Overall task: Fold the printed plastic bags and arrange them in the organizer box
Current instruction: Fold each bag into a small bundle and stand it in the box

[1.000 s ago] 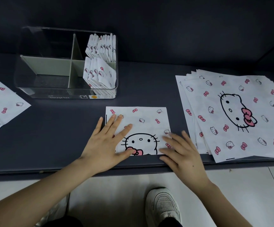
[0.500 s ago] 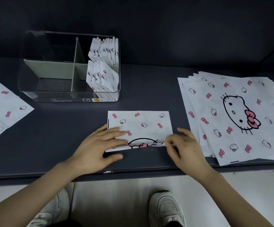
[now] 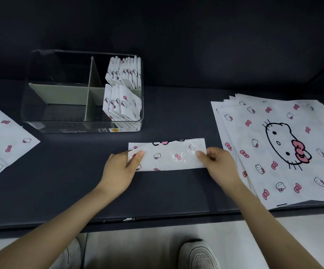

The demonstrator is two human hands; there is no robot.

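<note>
Now both hands pinch the bag point(image 3: 168, 156).
Left hand point(image 3: 121, 169) grips its left end, right hand point(image 3: 222, 165) its right; box point(image 3: 83, 125) behind.

**Lighting and Image Quality**

Illumination was dim and even, apparently from overhead. Glare marked the glossy bag point(image 3: 168, 158) and the box point(image 3: 60, 125) wall. The wall point(image 3: 176, 35) behind was near black. Soft shadows lay on the table point(image 3: 60, 181). Centre focus was sharp. Wide-angle distortion bowed the table edge.
</note>
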